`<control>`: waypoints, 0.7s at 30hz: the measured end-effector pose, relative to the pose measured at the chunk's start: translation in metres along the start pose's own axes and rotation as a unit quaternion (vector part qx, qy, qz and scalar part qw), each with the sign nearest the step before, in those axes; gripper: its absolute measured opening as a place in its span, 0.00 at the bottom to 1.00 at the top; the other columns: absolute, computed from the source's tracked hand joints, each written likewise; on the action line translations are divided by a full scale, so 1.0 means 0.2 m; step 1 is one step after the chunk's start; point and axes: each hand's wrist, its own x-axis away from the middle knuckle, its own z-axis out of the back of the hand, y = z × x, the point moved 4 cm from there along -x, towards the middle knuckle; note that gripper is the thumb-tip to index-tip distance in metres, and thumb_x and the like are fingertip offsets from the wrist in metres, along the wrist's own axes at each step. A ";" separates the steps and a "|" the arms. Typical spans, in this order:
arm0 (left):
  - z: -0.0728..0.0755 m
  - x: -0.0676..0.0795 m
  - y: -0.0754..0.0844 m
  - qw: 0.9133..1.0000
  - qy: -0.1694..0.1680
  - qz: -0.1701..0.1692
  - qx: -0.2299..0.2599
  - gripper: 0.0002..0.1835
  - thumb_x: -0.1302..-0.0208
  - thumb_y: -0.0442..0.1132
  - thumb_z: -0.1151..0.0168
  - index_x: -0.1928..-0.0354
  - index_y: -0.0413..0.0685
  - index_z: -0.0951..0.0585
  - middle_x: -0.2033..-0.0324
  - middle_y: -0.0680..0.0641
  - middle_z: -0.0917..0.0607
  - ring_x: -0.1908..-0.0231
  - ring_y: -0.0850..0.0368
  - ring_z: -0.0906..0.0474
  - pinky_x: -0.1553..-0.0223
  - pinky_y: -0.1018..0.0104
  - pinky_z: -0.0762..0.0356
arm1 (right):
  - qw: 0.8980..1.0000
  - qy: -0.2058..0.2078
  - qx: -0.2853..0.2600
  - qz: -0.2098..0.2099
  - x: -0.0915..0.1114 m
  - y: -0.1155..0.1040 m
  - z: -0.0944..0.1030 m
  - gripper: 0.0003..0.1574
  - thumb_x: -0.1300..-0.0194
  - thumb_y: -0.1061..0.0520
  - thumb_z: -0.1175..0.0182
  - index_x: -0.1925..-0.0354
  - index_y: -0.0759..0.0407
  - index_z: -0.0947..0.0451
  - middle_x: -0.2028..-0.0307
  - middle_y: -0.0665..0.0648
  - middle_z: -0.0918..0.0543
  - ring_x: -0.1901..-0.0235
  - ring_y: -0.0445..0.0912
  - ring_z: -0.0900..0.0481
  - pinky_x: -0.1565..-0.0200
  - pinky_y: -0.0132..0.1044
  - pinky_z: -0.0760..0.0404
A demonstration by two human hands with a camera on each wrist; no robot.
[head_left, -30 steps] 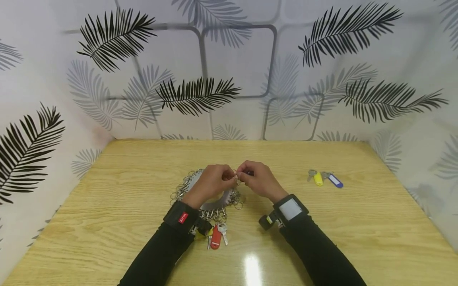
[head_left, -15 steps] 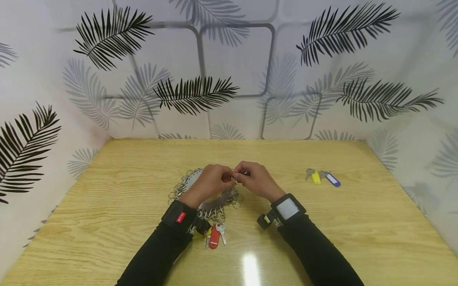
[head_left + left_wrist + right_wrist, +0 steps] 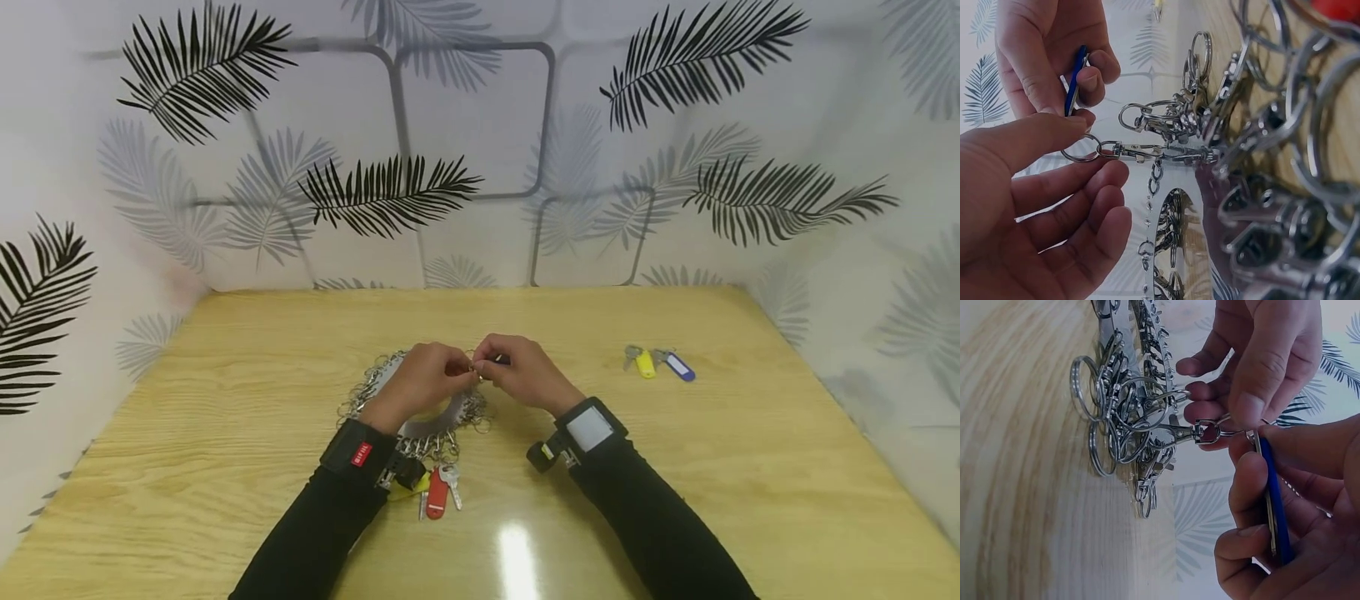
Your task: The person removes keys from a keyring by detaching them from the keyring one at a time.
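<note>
A silver ring-shaped plate (image 3: 427, 427) lies on the table under my left hand (image 3: 420, 379), its edge crowded with swivel clasps and split rings. My left thumb and fingers pinch one split ring (image 3: 1080, 160), which hangs from a swivel clasp (image 3: 1141, 152) stretched out from the plate. Close against it, my right hand (image 3: 521, 371) grips a blue key tag (image 3: 1277, 503) with a silver key (image 3: 1269, 519) lying along it. In the right wrist view the tag's upper end sits right at the split ring, where fingertips partly cover the contact.
Below the plate lie a red key tag (image 3: 437, 493), a silver key (image 3: 452, 481) and a yellow tag (image 3: 411, 487) partly under the left wrist camera. Farther right on the wooden table (image 3: 750, 467) rest another yellow tag (image 3: 646, 363) and a blue-and-white tag (image 3: 681, 367) with keys.
The whole head view has shifted, so everything sits farther left in it. Both hands stay together over the plate's right side, with only slight finger movement.
</note>
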 end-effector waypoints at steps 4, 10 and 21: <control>0.02 -0.01 0.00 1.000 0.011 -0.005 -0.011 0.08 0.35 0.37 0.37 0.57 0.44 0.14 0.68 0.52 0.16 0.68 0.61 0.20 0.64 0.66 0.22 | 1.000 0.008 0.011 -0.019 -0.02 -0.01 0.00 0.03 0.32 0.61 0.41 0.62 0.56 0.20 0.65 0.52 0.19 0.70 0.45 0.22 0.67 0.36 0.22; 0.01 0.00 0.00 1.000 -0.001 0.004 -0.011 0.10 0.32 0.41 0.40 0.56 0.45 0.15 0.67 0.51 0.16 0.67 0.60 0.21 0.63 0.65 0.23 | 0.999 0.011 0.010 -0.028 -0.01 0.00 0.00 0.03 0.31 0.60 0.41 0.62 0.55 0.20 0.65 0.52 0.19 0.69 0.45 0.22 0.67 0.36 0.21; 0.00 0.00 -0.01 1.000 -0.008 0.002 -0.009 0.08 0.32 0.41 0.39 0.58 0.47 0.15 0.69 0.53 0.16 0.69 0.62 0.22 0.65 0.65 0.23 | 1.000 -0.011 0.003 -0.008 -0.01 0.00 -0.01 0.04 0.31 0.61 0.42 0.63 0.54 0.21 0.66 0.52 0.19 0.68 0.46 0.22 0.65 0.36 0.22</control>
